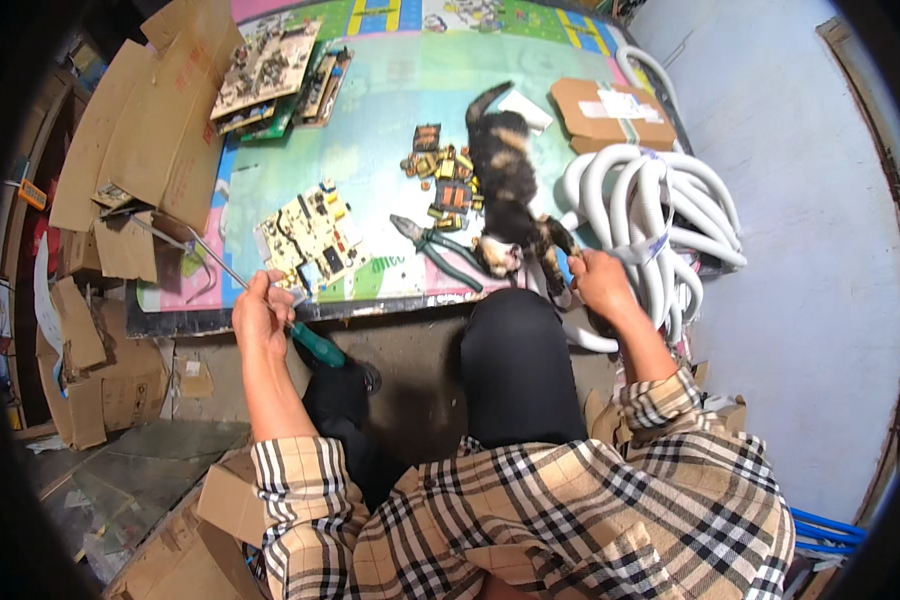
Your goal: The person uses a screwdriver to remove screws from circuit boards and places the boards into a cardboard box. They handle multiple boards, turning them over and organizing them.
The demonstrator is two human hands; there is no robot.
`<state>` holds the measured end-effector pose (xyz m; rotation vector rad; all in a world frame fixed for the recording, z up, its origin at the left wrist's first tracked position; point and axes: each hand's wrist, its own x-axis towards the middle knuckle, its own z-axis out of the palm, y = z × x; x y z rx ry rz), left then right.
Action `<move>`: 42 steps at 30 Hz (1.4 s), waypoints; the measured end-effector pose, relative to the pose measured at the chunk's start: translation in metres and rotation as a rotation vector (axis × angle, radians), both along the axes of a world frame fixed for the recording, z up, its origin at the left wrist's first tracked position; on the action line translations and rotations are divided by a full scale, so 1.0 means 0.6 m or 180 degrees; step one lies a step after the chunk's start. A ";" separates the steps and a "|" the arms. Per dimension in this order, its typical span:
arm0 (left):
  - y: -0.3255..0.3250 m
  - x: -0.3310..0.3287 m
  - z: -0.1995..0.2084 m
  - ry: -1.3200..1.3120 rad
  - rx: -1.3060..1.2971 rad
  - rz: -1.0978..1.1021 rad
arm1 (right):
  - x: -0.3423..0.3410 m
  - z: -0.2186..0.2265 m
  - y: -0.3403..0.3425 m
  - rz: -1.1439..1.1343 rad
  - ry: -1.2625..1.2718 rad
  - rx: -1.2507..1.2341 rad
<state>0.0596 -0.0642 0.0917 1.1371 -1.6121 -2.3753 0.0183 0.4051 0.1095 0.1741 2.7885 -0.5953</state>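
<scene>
Far L, a cardboard box [160,130] is standing at the desk's [370,110] edge, w/ stacked circuit boards [268,75] lying nearby. The left hand [262,305] is gripping a green-handled, long-shafted tool [315,345], fingers closing round it, shaft pointing up-L. Just beside, a populated circuit board [315,240] is lying nr the front edge. Mid-desk, small wound components [453,195] are sitting in a pile behind green-handled pliers [423,239]. A calico cat [510,170] is sprawling next to them. The right hand [602,285] is curling its fingers by the cat's legs; can't tell what they're holding. Far R, coiled white corrugated hose [650,195] is lying nr a flat carton [595,118].
</scene>
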 end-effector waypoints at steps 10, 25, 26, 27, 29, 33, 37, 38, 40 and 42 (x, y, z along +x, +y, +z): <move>0.036 -0.016 0.051 0.0096 -0.0026 -0.0154 | -0.483 0.421 -0.043 0.0747 -0.0001 0.0211; 0.046 -0.023 0.044 0.0474 0.0114 -0.0048 | -0.342 0.363 -0.132 0.1664 0.1284 -0.0317; 0.043 -0.022 0.034 0.0493 0.0125 0.0017 | -0.275 0.319 -0.167 0.1793 0.0671 -0.0528; 0.052 -0.032 0.028 0.0492 0.0155 -0.0003 | -0.212 0.280 -0.182 0.1673 0.0116 -0.0505; 0.037 -0.027 0.031 0.0479 0.0154 0.0065 | -0.124 0.212 -0.233 0.2377 -0.0114 -0.0680; 0.020 -0.013 0.031 0.0412 0.0658 0.0295 | -0.007 0.097 -0.337 0.2484 -0.0055 -0.1197; 0.012 -0.007 0.021 0.0294 0.1397 0.0777 | 0.032 0.064 -0.418 0.2901 -0.0810 -0.1373; 0.006 0.000 0.019 0.0298 0.1570 0.0816 | 0.041 0.050 -0.430 0.2971 -0.0677 -0.1610; 0.008 0.008 0.022 0.0236 0.1627 0.0766 | 0.052 0.032 -0.447 0.2956 -0.0618 -0.1883; 0.012 0.011 0.025 0.0279 0.1687 0.0512 | 0.051 0.025 -0.462 0.2799 -0.0769 -0.1947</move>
